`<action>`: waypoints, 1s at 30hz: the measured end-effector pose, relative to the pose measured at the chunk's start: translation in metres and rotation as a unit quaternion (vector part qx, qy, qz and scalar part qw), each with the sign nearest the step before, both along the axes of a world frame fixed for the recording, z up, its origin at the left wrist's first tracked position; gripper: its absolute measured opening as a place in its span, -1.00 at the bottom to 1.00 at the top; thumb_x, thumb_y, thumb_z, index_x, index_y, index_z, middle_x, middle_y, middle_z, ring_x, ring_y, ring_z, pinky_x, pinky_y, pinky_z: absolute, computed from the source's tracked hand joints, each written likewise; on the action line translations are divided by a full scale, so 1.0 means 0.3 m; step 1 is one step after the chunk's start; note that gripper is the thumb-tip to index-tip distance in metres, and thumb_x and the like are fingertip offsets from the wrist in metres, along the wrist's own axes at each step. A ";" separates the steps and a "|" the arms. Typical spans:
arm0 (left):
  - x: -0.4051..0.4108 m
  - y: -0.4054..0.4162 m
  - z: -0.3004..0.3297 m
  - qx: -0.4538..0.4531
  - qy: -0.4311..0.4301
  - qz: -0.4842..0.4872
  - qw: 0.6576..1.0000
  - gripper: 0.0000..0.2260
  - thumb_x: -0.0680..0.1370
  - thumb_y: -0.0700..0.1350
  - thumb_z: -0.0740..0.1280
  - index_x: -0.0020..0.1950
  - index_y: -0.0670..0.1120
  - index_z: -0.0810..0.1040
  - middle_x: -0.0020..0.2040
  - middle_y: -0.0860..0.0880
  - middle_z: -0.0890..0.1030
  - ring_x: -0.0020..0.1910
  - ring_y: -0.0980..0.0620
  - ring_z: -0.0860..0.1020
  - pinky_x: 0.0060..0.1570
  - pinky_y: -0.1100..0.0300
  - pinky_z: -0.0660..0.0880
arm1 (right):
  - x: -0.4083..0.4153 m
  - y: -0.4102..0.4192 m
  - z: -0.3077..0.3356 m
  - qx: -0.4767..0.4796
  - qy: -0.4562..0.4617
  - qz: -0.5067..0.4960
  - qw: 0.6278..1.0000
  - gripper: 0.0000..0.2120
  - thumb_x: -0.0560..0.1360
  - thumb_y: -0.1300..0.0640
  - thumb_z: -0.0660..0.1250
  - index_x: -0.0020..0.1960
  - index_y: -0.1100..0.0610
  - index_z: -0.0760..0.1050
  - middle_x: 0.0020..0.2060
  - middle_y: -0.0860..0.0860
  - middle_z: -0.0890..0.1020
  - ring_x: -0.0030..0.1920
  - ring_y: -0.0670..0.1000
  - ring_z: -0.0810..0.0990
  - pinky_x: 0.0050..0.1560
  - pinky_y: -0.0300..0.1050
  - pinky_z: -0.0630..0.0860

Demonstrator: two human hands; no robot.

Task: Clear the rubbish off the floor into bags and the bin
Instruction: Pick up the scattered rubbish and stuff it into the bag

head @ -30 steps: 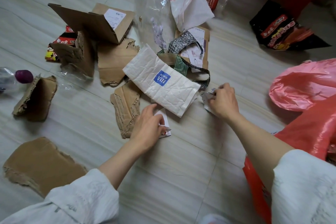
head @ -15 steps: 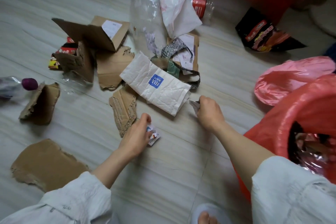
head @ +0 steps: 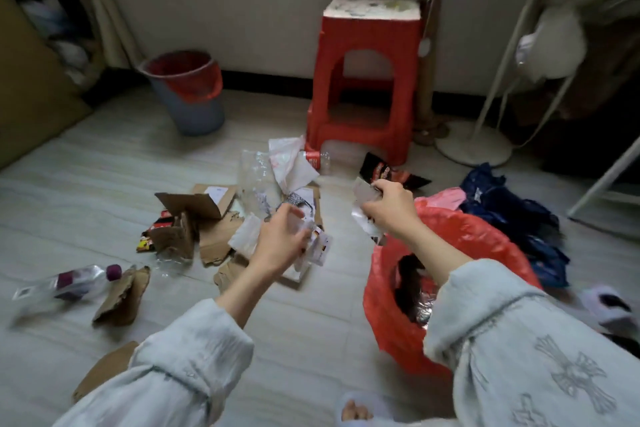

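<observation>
My left hand [head: 280, 243] is lifted off the floor and pinches a small white wrapper [head: 320, 246]. My right hand [head: 391, 208] grips a crumpled silvery wrapper [head: 363, 198] just above the rim of the open red plastic bag [head: 485, 239] at my right. Torn cardboard pieces [head: 214, 239], a white paper packet [head: 244, 234], clear plastic film [head: 254, 170] and a plastic bottle with a purple cap [head: 79, 279] lie scattered on the floor. A grey bin with a red liner [head: 187, 94] stands by the far wall on the left.
A red plastic stool [head: 367, 80] stands at the wall, a black snack bag [head: 381, 170] and a clear bottle [head: 318, 159] at its feet. Dark blue clothing [head: 512, 215] and a pink bag [head: 446, 198] lie right of the red bag. A fan stand [head: 474, 146] is far right.
Both hands rose from the floor, each carrying its scrap, the right moving over the red bag. The view tilted up, bringing in the stool, wall and bin.
</observation>
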State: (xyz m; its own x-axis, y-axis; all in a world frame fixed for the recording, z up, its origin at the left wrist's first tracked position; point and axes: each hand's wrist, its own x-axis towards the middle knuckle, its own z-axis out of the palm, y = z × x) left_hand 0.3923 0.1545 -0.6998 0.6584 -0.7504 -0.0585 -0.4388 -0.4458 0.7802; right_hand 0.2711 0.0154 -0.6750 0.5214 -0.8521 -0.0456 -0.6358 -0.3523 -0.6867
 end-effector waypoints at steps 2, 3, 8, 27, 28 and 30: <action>-0.091 -0.048 0.036 -0.022 -0.007 -0.014 1.000 -0.77 0.50 -0.15 0.35 0.14 -0.15 0.48 -0.02 -0.08 0.54 -0.06 -0.01 0.49 -0.13 0.26 0.35 | -0.108 -0.020 0.052 -0.003 -0.022 -0.035 0.999 -0.93 0.44 0.23 0.27 -0.14 0.21 0.52 -0.19 0.21 0.58 -0.07 0.20 0.53 -0.15 -0.06 0.36; -0.142 -0.075 0.041 -0.029 -0.008 -0.013 0.999 -0.76 0.50 -0.15 0.35 0.14 -0.17 0.48 -0.02 -0.08 0.52 -0.07 0.01 0.46 -0.17 0.31 0.28 | -0.167 -0.032 0.065 -0.001 -0.028 -0.056 0.998 -0.90 0.46 0.21 0.25 -0.17 0.23 0.50 -0.21 0.22 0.58 -0.07 0.21 0.54 -0.15 -0.05 0.36; -0.353 -0.191 -0.001 0.003 0.089 -0.035 0.995 -0.61 0.49 -0.07 0.38 0.24 -0.18 0.39 0.14 -0.17 0.54 0.11 -0.12 0.51 0.05 0.22 0.40 | -0.403 -0.072 0.054 0.041 -0.001 -0.116 0.992 -0.72 0.58 0.05 0.15 -0.24 0.18 0.40 -0.23 0.15 0.54 -0.02 0.20 0.50 -0.14 -0.10 0.29; -0.037 -0.033 0.238 0.191 -0.016 -0.229 0.954 -0.68 0.58 -0.06 0.21 0.31 -0.12 0.44 0.25 -0.08 0.53 0.19 -0.02 0.52 0.14 0.18 0.45 | -0.101 0.114 0.085 0.085 0.177 0.157 0.968 -0.53 0.59 0.05 0.13 0.44 0.21 0.24 0.40 0.16 0.37 0.37 0.13 0.37 0.35 -0.09 0.30; 0.015 -0.016 0.212 0.199 -0.020 -0.219 0.955 -0.67 0.59 -0.07 0.21 0.32 -0.12 0.42 0.27 -0.08 0.52 0.20 -0.02 0.51 0.16 0.17 0.45 | -0.047 0.120 0.060 0.082 0.184 0.172 0.964 -0.56 0.59 0.05 0.13 0.41 0.22 0.28 0.37 0.18 0.40 0.34 0.15 0.40 0.33 -0.07 0.34; 0.119 0.018 0.119 0.220 -0.025 -0.195 0.955 -0.66 0.59 -0.09 0.21 0.34 -0.13 0.39 0.32 -0.07 0.48 0.25 -0.02 0.47 0.23 0.15 0.40 | 0.058 0.123 -0.020 0.076 0.204 0.199 0.956 -0.60 0.58 0.08 0.13 0.37 0.23 0.32 0.32 0.21 0.45 0.29 0.18 0.43 0.28 -0.03 0.38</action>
State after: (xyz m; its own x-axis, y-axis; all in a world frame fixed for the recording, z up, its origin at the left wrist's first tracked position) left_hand 0.4280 0.1600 -0.6641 0.3432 -0.8496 -0.4005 -0.6709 -0.5202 0.5285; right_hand 0.2884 0.0523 -0.6810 0.7149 -0.5581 -0.4213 -0.6982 -0.5374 -0.4729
